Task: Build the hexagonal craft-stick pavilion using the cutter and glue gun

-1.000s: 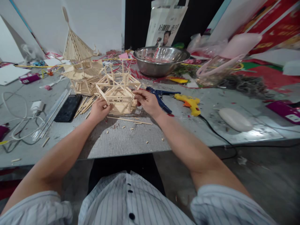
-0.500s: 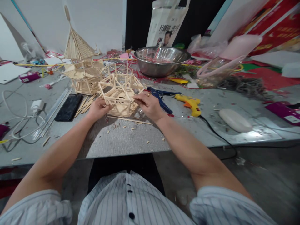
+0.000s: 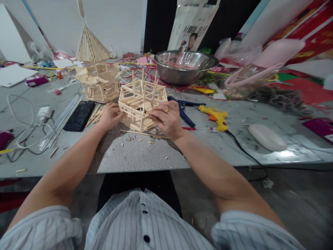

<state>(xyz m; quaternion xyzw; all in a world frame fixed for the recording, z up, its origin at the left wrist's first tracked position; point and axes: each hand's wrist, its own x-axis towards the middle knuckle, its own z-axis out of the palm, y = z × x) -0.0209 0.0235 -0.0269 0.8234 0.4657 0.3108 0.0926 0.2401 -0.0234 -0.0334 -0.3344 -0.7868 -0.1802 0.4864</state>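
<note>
Between my two hands stands a pale wooden stick frame [image 3: 142,117], many-sided, with several upright posts rising above its rails. My left hand [image 3: 111,116] is closed at its left side, fingertips against the lower rails. On the near right side, my right hand [image 3: 168,118], with a ring on one finger, pinches the frame by a rail; the exact grip is partly hidden. Behind and to the left rises a stick pavilion model [image 3: 97,69] with a pointed roof. Loose wooden sticks [image 3: 96,114] lie by my left hand, and another stick [image 3: 145,133] rests before the frame.
Right of the frame lie blue-handled pliers [image 3: 186,116], a yellow glue gun [image 3: 217,118] with a black cord, and a white oval object [image 3: 267,137]. A steel bowl [image 3: 186,74] stands behind. A phone [image 3: 79,116] and white cable [image 3: 20,135] are at the left.
The stick frame has been turned between my hands, so a corner post now faces me. My right hand has shifted along its side. The whole view has swung slightly.
</note>
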